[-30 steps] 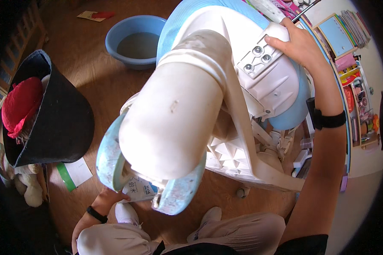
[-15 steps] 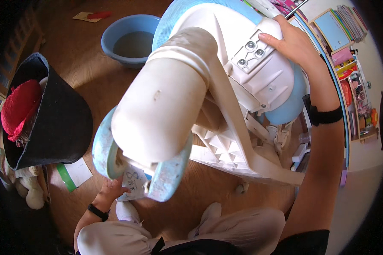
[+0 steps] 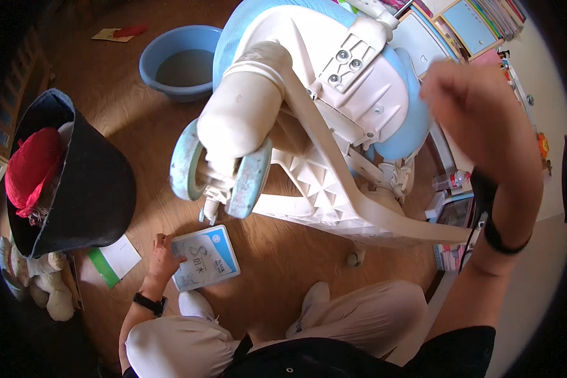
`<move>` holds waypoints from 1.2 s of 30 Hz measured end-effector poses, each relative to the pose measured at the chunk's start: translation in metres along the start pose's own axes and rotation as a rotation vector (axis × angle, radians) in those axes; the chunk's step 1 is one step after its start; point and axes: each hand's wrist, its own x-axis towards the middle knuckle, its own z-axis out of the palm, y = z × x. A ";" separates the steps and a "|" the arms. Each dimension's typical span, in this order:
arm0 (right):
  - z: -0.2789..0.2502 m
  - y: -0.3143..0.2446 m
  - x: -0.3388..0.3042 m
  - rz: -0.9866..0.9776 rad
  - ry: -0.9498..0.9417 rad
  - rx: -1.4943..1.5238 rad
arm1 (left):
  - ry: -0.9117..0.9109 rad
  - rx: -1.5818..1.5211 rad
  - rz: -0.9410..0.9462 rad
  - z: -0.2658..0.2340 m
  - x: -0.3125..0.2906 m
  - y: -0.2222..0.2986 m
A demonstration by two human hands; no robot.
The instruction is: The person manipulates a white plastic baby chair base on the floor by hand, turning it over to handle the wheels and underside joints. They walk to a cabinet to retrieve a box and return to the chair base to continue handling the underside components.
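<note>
My left hand [image 3: 162, 257] grips the left edge of a flat white-and-blue packet [image 3: 207, 257] low over the wooden floor, with the thumb on its face. Raised at the right, my right hand [image 3: 475, 110] is smeared by motion, so its fingers cannot be read. It is apart from the tipped white chair [image 3: 359, 104], whose underside faces me. The chair has a light blue mesh cover [image 3: 234, 39], a bolted bracket [image 3: 353, 53] and a leg ending in a worn, pale blue twin-wheel caster [image 3: 251, 183].
A blue basin [image 3: 150, 66] of cloudy water stands at the far left. Nearer is a black felt bin [image 3: 101, 189] with a red cloth bundle [image 3: 34, 167]. A white-and-green sheet [image 3: 115, 258] and a plush toy [image 3: 57, 296] lie beside it. Shelves with books [image 3: 488, 22] line the right.
My right hand has let go of the chair's bracket and moved right and toward me. The caster leg appears farther off, and the packet, partly hidden before, is now in full sight.
</note>
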 end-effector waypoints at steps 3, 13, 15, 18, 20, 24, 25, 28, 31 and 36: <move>0.007 -0.051 -0.025 -0.152 -0.400 0.004 | 0.014 -0.107 -0.147 0.001 -0.008 -0.013; 0.236 -0.169 -0.082 -0.587 -0.666 0.576 | 0.123 -0.172 -0.302 0.005 -0.015 -0.023; 0.290 -0.191 -0.088 -0.554 -0.597 0.589 | 0.139 -0.159 -0.314 0.016 -0.023 -0.031; 0.335 -0.212 -0.083 -0.569 -0.271 0.305 | 0.003 -0.395 -0.474 0.018 -0.033 -0.038; 0.358 -0.220 -0.075 -0.173 -0.373 0.204 | -0.102 -0.571 -0.516 0.019 -0.039 -0.031; 0.390 -0.203 -0.078 0.069 -0.412 0.389 | -0.019 -0.443 -0.495 0.031 -0.062 -0.038; 0.398 -0.196 -0.080 0.056 -0.517 0.454 | -0.031 -0.495 -0.532 0.027 -0.061 -0.031; 0.426 -0.184 -0.091 0.099 -0.598 0.621 | -0.026 -0.459 -0.561 0.020 -0.057 -0.020; 0.448 -0.190 -0.101 0.168 -0.588 0.823 | 0.001 -0.619 -0.615 0.025 -0.058 -0.032; 0.441 -0.206 -0.104 0.235 -0.564 1.006 | 0.121 -0.706 -0.652 0.031 -0.066 -0.029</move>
